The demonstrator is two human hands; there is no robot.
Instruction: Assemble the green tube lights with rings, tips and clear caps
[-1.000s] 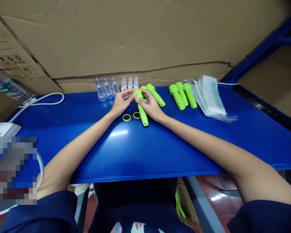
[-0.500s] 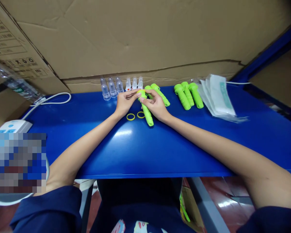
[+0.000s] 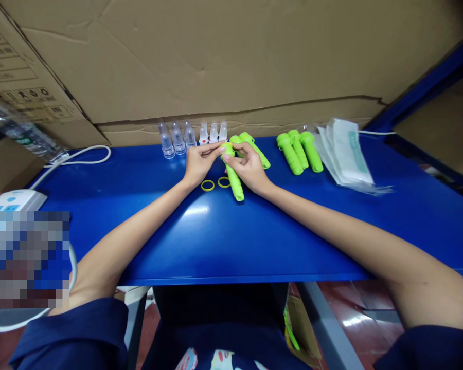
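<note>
A lime-green flashlight-shaped body (image 3: 234, 181) slants between my hands, its wide head away from me and its narrow end toward me. My left hand (image 3: 199, 163) pinches the head from the left, thumb and fingertips at its rim. From the other side, my right hand (image 3: 250, 167) closes round the head and upper grip; its fingertips partly hide the rim. Two thin yellow rings (image 3: 207, 185) lie flat on the blue table just below my hands. Close behind my right hand rest two more green bodies (image 3: 259, 153), partly covered by it.
Clear plastic cone-shaped pieces (image 3: 178, 140) and smaller clear ones with white bases (image 3: 213, 134) stand along the back. Three green bodies (image 3: 299, 152) lie to the right beside white plastic bags (image 3: 345, 154). At left are a power strip (image 3: 17, 200), a cable and a plastic bottle (image 3: 27, 134).
Both hands keep nearly the same hold on the green body. A yellow edge seen at its head earlier is now hardly visible. The whole view has shifted slightly.
</note>
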